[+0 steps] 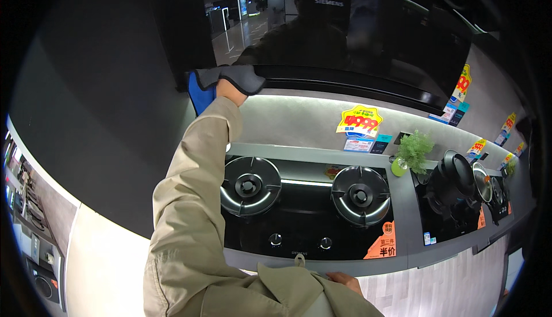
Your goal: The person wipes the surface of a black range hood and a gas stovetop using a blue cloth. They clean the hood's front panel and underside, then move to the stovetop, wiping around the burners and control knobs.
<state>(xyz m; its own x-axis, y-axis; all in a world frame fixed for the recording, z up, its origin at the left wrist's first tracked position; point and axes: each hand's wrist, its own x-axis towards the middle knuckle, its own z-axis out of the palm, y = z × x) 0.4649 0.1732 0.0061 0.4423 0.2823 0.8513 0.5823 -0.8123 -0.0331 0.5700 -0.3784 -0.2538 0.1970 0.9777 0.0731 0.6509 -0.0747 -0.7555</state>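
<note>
My left arm reaches up in a beige sleeve. A grey and blue cloth (pixel 207 79) with dark edging wraps over my left hand (pixel 231 91), so only the wrist shows and the fingers are hidden. The cloth lies against the lower left corner of a glossy black Siemens range hood (pixel 345 36). Low in the view, my right hand (pixel 346 281) is at the front edge of the countertop (pixel 388 268), partly covered by my jacket; its grip is not visible. Between my arms and the wall sits a black glass two-burner gas hob (pixel 306 213).
A dark side panel (pixel 99 114) rises at the left. Price tags (pixel 359 122) stand on the backsplash behind the hob. On the right are a potted green plant (pixel 413 151), a second hob (pixel 453 220) and a black pan (pixel 458 172). An orange sticker (pixel 384 246) marks the hob's corner.
</note>
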